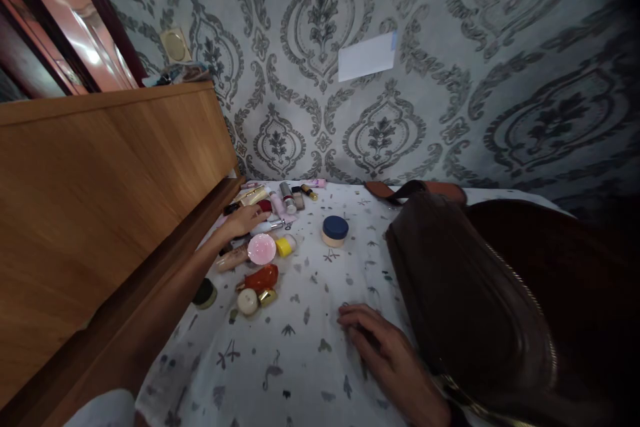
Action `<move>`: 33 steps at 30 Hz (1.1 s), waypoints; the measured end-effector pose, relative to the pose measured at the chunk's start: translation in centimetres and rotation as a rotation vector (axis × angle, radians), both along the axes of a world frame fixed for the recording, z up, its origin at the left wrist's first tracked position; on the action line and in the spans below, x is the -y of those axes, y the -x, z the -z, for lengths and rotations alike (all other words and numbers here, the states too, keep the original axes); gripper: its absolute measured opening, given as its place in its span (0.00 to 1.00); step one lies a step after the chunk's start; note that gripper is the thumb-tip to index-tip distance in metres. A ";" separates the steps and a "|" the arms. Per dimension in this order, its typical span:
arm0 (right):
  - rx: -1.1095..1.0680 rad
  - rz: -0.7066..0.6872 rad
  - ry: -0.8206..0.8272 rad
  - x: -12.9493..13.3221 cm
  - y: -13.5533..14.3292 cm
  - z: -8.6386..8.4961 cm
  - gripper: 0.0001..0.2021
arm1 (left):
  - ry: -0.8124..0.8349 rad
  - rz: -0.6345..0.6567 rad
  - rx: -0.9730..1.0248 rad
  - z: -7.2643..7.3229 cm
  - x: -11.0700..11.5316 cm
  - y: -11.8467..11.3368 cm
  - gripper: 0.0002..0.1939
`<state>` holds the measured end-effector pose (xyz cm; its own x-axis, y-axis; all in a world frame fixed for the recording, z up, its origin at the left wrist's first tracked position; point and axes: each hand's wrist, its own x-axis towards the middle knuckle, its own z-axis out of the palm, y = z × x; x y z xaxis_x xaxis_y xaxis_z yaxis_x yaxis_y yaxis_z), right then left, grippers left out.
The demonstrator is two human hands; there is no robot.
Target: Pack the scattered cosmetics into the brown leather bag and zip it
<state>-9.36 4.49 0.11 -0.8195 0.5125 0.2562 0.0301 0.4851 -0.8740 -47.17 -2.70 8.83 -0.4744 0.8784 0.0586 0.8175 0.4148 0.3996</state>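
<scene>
My left hand [244, 221] reaches over a pile of cosmetics, its fingers stretched out next to a white-and-silver tube [267, 226]. Whether the fingertips touch anything is hard to make out. Nearer to me lie a pink round lid [261, 249], a yellow-capped bottle [285, 246], an orange bottle [262, 277] and a small jar with a cream lid [247, 302]. To the right of the pile stands a jar with a dark blue lid [335, 227]. My right hand [383, 347] rests low over the white patterned cloth, fingers loosely bent and apart, holding nothing visible.
A large dark brown bag [450, 280] with a zip fills the right side, its strap [415, 191] lying behind it. A wooden panel [115, 180] borders the left. Behind rises a patterned wall [320, 113]. A dark-lidded jar [205, 293] sits near my left forearm.
</scene>
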 end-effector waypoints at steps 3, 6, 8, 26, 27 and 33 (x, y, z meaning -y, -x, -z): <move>-0.005 -0.003 0.008 0.0 0.0 0.1 0.14 | 0.003 0.188 -0.068 0.7 2.2 -4.0 0.19; -0.008 -0.001 0.003 -0.1 0.1 0.3 0.14 | 0.090 0.250 -0.207 1.5 3.9 -7.3 0.20; -0.014 -0.005 -0.007 -0.1 0.1 0.4 0.14 | 0.092 0.219 -0.257 1.6 4.7 -8.7 0.20; -0.053 -0.030 -0.026 -0.2 0.4 0.1 0.15 | -0.169 0.275 -0.482 0.0 4.9 -18.4 0.17; -0.051 -0.036 -0.028 -0.2 0.4 0.0 0.15 | -0.144 0.283 -0.493 0.5 4.6 -19.1 0.17; -0.043 -0.025 -0.045 -0.2 0.4 0.1 0.14 | -0.108 0.313 -0.477 3.6 5.1 -21.4 0.16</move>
<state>-9.74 4.65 0.00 -0.8198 0.4788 0.3139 -0.0201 0.5239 -0.8515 -25.77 -7.75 5.26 -0.0916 0.9497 0.2996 0.9947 0.1012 -0.0169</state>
